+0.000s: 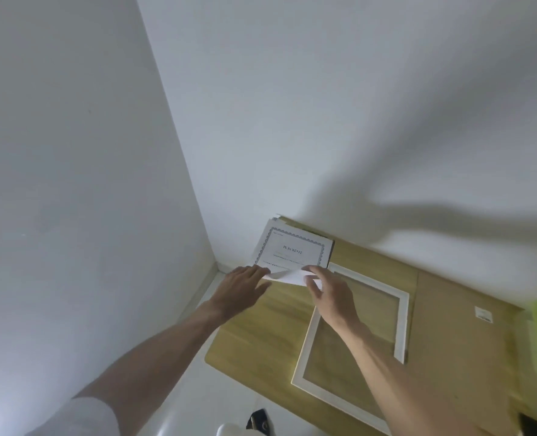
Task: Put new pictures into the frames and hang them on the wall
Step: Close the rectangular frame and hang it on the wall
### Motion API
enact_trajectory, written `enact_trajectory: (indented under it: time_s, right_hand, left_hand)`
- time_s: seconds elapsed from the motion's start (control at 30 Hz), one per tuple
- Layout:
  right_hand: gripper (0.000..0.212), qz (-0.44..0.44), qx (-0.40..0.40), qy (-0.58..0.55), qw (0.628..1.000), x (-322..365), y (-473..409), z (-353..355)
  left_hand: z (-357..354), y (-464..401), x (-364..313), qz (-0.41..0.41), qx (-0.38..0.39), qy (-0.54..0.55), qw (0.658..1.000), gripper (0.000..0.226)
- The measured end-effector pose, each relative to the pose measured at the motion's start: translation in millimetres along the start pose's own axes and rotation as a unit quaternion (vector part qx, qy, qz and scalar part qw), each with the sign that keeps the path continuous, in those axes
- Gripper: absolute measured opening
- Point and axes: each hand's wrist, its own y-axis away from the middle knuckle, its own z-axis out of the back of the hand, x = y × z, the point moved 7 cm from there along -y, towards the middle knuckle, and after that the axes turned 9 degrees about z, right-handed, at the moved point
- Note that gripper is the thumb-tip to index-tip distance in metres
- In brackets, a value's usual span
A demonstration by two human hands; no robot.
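My right hand (330, 294) pinches the top sheet's (292, 251) near edge — left hand (245, 286) flat, fingers straight, beside it — the stack lies at twelve o'clock, the white frame (400, 328) at four.

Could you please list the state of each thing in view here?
White rectangular picture frame: flat on the wooden table, no picture in it.
Stack of white bordered sheets: near edge of the top sheet lifted.
Left hand: fingers straight, touching the lifted sheet's edge.
Right hand: pinching the lifted edge.
Brown cardboard backing: lying flat.
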Motion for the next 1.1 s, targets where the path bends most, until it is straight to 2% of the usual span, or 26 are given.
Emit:
enact_trajectory:
  time_s: [0.1, 0.27, 0.4, 0.57, 0.7, 0.83, 0.9, 0.97, 1.1]
  right_hand:
    - [0.027, -0.041, -0.062, -0.107, 0.992, 4, -25, 36]
    - [0.023, -0.041, -0.157, -0.205, 0.965, 28, -58, 104]
    - [0.023, -0.035, -0.196, -0.264, 0.944, 43, -75, 155]
    - [0.026, -0.039, -0.254, -0.311, 0.915, 50, -79, 208]
    - [0.033, -0.086, -0.275, -0.329, 0.899, 35, -71, 226]
    - [0.061, -0.156, -0.194, -0.335, 0.909, 5, -48, 210]
    - [0.056, -0.179, -0.180, -0.343, 0.904, -7, -31, 201]
    - [0.049, -0.190, -0.190, -0.352, 0.897, -13, -15, 196]
    - [0.047, -0.229, -0.226, -0.369, 0.872, -26, 12, 190]
  left_hand:
    - [40, -34, -10, 0.018, -0.032, 0.034, 0.999, 0.020]
    - [98, -84, -20, 0.098, -0.051, 0.145, 0.983, 0.027]
    - [145, -112, -23, 0.195, -0.080, 0.344, 0.915, 0.034]
    - [161, -136, -44, 0.229, -0.020, 0.503, 0.833, 0.034]
    - [153, -145, -58, 0.240, 0.007, 0.532, 0.812, 0.025]
    - [144, -147, -68, 0.238, 0.014, 0.573, 0.784, 0.019]
    - [139, -148, -71, 0.235, 0.019, 0.585, 0.776, 0.018]
    - [129, -147, -74, 0.241, 0.041, 0.585, 0.773, 0.028]
    - [86, -128, -80, 0.267, 0.157, 0.532, 0.788, 0.052]
